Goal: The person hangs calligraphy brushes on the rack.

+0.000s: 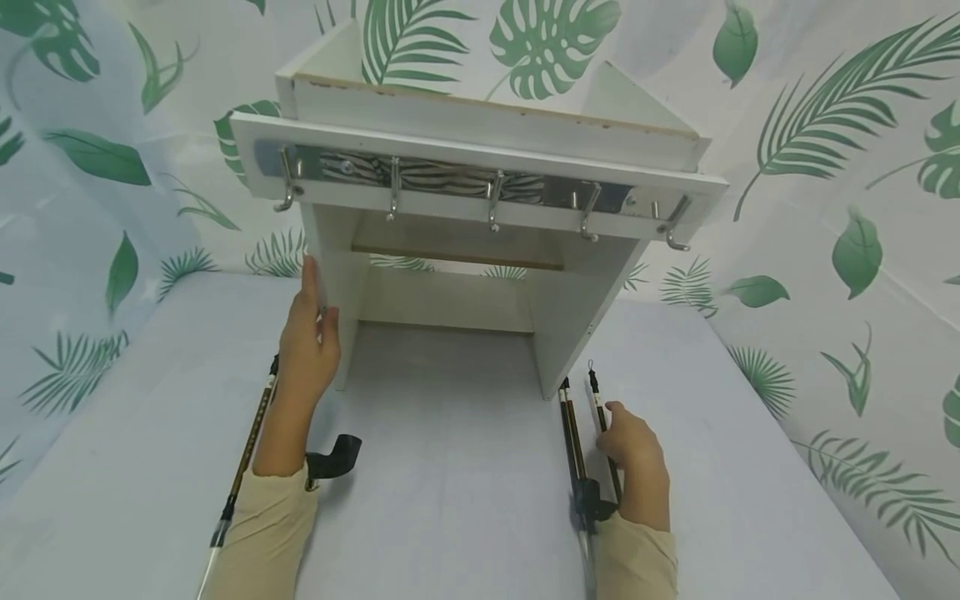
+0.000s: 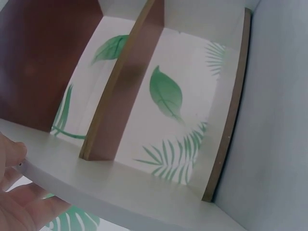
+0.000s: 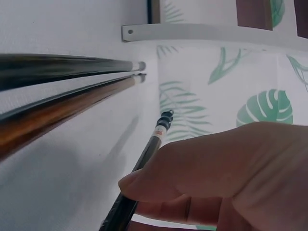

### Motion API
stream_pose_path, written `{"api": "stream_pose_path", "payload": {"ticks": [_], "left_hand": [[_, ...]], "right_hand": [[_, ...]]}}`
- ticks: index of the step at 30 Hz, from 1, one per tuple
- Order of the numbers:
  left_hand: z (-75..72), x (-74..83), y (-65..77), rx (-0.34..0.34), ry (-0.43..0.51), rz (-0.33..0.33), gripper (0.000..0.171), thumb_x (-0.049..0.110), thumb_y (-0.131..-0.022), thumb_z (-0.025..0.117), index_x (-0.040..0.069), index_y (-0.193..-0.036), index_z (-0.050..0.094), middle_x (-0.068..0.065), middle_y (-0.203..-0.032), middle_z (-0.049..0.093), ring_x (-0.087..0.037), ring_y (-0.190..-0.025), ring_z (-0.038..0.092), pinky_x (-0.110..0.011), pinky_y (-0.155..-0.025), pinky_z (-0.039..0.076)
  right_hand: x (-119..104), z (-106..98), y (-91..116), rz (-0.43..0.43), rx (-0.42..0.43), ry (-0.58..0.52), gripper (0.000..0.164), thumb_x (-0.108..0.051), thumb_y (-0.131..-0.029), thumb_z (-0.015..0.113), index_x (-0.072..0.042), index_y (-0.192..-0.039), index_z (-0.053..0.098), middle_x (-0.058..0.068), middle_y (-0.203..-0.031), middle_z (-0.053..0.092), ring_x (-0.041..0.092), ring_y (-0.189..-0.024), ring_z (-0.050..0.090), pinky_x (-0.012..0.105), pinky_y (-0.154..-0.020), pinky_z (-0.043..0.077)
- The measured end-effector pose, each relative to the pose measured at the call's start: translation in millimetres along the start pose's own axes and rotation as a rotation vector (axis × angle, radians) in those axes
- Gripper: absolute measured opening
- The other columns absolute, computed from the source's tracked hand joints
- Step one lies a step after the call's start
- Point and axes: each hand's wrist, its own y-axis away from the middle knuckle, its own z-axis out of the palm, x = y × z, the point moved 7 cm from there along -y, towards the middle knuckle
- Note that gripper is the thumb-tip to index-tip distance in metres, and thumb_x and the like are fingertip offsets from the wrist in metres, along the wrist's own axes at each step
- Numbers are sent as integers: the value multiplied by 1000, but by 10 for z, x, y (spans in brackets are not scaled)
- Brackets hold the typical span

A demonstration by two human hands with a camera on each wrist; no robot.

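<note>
A white shelf rack with a row of metal hooks stands on the pale surface. At its left side panel, my left hand grips the edge, thumb on one side and fingers on the other. My right hand is to the right of the rack and lower. Between thumb and fingers it pinches a dark fishing rod, whose black tip points away from me. Two more rods lie beside it, apart from the hand. The held rod's lower end is hidden.
Another rod lies left of my left forearm. Black wrist-camera mounts stick out from both sleeves. Leaf-printed cloth rises behind and on both sides. A brown shelf board spans the rack's inside.
</note>
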Motion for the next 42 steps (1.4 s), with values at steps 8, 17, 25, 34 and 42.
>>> {"api": "stream_pose_path", "payload": {"ticks": [8,17,25,34,42], "left_hand": [[13,7,-3,-17,7,-16,62,5,-96,40,13,-148,8,-31,-130,39,-43,-120,42,-55,-86,48],[14,-4,-4,-7,15,-4,61,6,-96,40,12,-148,8,-33,-128,39,-45,-120,41,-55,-86,47],[17,-8,-5,-18,11,-7,62,8,-97,40,16,-148,6,-33,-130,37,-46,-120,40,-56,-88,46],[5,-39,-9,-40,-1,-51,61,3,-96,39,9,-147,7,-34,-125,39,-46,-119,41,-57,-92,44],[2,-21,-15,-46,2,-55,62,4,-96,39,12,-148,6,-34,-125,39,-47,-118,40,-58,-91,43]], "right_hand": [[9,-110,16,-21,52,-1,66,-5,-79,57,4,-137,28,35,-128,42,49,-111,47,57,-87,44],[-34,-282,80,-95,126,-99,69,-2,-79,57,2,-140,24,29,-101,58,36,-83,58,46,-68,50],[-111,-479,221,-142,254,-213,65,-3,-83,54,-4,-141,26,25,-100,56,31,-78,56,35,-58,47],[-249,-705,452,-196,420,-288,61,-3,-86,52,-9,-142,28,24,-99,54,37,-90,57,45,-66,53],[-348,-936,774,-256,566,-386,60,-4,-87,51,-16,-142,29,18,-97,52,34,-95,55,50,-74,50]]}}
